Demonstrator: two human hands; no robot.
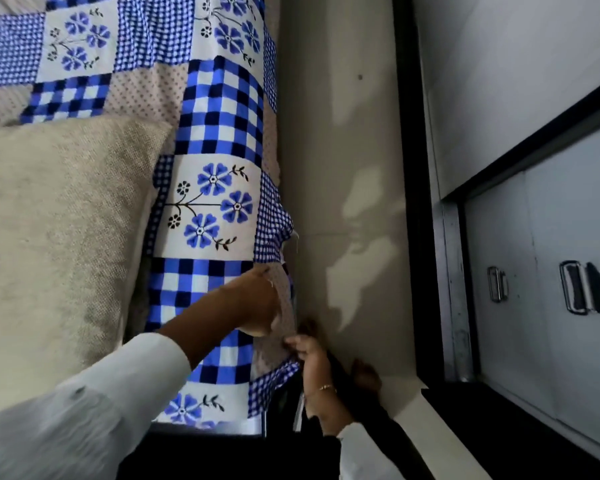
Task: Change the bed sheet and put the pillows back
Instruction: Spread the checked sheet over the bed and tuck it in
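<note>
A blue and white patchwork bed sheet (215, 140) with flower and check squares covers the bed. A large beige pillow (59, 230) lies on it at the left. My left hand (257, 299) lies at the bed's right edge, fingers curled over the sheet's hanging side. My right hand (303, 344) is just below and to the right, pinching the sheet's edge low at the side of the bed. Both sleeves are white.
A beige tiled floor strip (343, 150) runs along the bed's right side. Beyond it stands a grey wardrobe (534, 254) with a black frame and metal handles (574, 289). My foot (366, 375) is on the floor near the bed corner.
</note>
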